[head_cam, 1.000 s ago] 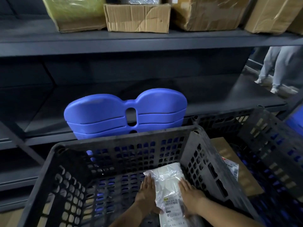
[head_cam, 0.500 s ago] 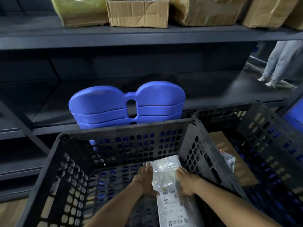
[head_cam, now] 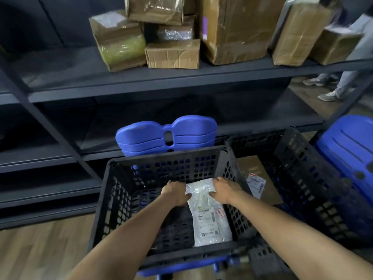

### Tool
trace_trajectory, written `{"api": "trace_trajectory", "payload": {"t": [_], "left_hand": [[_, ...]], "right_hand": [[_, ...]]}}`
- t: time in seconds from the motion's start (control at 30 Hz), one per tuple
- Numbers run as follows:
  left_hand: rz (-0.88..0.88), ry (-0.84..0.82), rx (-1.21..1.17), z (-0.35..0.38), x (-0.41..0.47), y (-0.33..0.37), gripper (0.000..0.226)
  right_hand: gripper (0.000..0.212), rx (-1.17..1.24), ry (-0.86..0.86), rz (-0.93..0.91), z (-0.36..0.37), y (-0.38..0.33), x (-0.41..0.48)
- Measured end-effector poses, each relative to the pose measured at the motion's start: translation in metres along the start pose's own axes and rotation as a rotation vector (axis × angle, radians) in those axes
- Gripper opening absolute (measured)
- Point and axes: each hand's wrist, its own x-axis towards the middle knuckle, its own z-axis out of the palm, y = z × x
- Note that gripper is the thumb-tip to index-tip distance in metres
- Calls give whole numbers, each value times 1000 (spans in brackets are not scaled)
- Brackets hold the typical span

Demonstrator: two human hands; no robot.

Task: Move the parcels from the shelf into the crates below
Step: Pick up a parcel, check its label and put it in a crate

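A white plastic mailer (head_cam: 209,217) with printed labels lies on the floor of the black lattice crate (head_cam: 167,158) in front of me. My left hand (head_cam: 175,191) grips its far left edge and my right hand (head_cam: 225,189) grips its far right edge, both inside the crate. Several brown cardboard parcels stand on the dark shelf (head_cam: 141,85) above, among them a small flat box (head_cam: 172,54), a tape-wrapped box (head_cam: 118,40) and a tall box (head_cam: 234,29). A second black crate (head_cam: 298,158) to the right holds a flat brown parcel (head_cam: 254,172) with a label.
A blue chair back (head_cam: 167,136) rises behind the near crate, which rests on a blue seat. Another blue chair (head_cam: 349,146) stands at the right. A person's legs (head_cam: 343,81) show beyond the shelf's right end. A slanted shelf brace (head_cam: 50,126) crosses at left. Wooden floor (head_cam: 40,249) lies at lower left.
My view has risen and pulled back, showing more of the shelf parcels. Both hands have slid toward the mailer's far end and closed on its edges; the mailer stays in the crate.
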Motion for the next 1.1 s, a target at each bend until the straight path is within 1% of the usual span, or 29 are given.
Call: {"api": "trace_trajectory", "payload": {"t": [0.2,0.33,0.5,0.6,0.7,0.9,1.0,1.1], "left_hand": [[43,38,-87,-81,-50,8,48],[110,147,-139,-144,-75,6,43],[93,281,-182,-223,-82,1,52],[115,342,-188,-266,-85,2,62],[128,409,-150,-300,-85,8,56],[148,522,-161,-347,-78,39,58],[132,564,-216,-368,-73,67,53],[117,603,-286,-387,-64,100,43]], "right_hand": [[49,91,48,-11,-77,-10,-37],[43,204,184,-23,-135,-11,-52],[62,360,330,49,-210,-1,-68],[63,375,416,92,-249,8,-72],[63,386,529,102,-283,20,-76],[63,346,653,79,-348,54,-82],[63,381,716,48,-377,81,-77],[64,413,738,31,-403,111,-68]]}}
